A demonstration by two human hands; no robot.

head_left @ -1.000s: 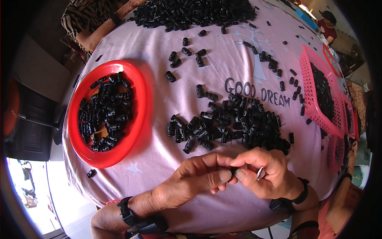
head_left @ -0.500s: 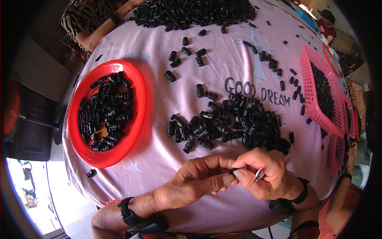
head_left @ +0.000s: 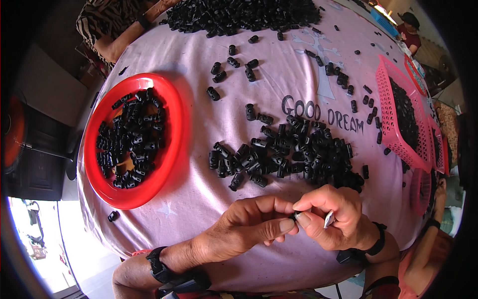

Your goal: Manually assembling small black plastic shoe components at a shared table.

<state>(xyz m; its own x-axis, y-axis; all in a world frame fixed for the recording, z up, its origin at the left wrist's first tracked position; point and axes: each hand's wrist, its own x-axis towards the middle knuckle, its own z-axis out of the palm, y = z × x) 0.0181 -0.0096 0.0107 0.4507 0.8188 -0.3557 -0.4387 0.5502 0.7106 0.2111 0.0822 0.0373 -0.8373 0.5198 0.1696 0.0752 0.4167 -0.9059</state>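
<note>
In the head view, both forearms reach me from the lower edge and the two hands meet fingertip to fingertip, just short of the near pile (head_left: pixel 308 154) of black barrel-shaped pieces. The left forearm slants in from the lower left with a black wristband (head_left: pixel 158 264) on it. The left hand (head_left: pixel 246 224) points to the right, index finger arched along the far side, thumb laid straight on the near side, the other fingers curled beneath. Its grip is narrow, pinched on a small black piece (head_left: pixel 294 216), which sits between the fingertips of both hands and is mostly covered by them.

The right hand (head_left: pixel 331 219) comes up from the lower right, wrist bent so that it faces left, index finger hooked and thumb stretched toward the black piece. I read its grip as narrow too, holding a small silvery tool (head_left: pixel 329 219) that shows beside the thumb; its full shape is hidden.

Around them on the cloth-covered tabletop (head_left: pixel 199 129), a red tray (head_left: pixel 173 149) of similar pieces stands to the left, a pink basket (head_left: pixel 391 107) to the right, and a large black heap (head_left: pixel 244 17) at the far edge.
</note>
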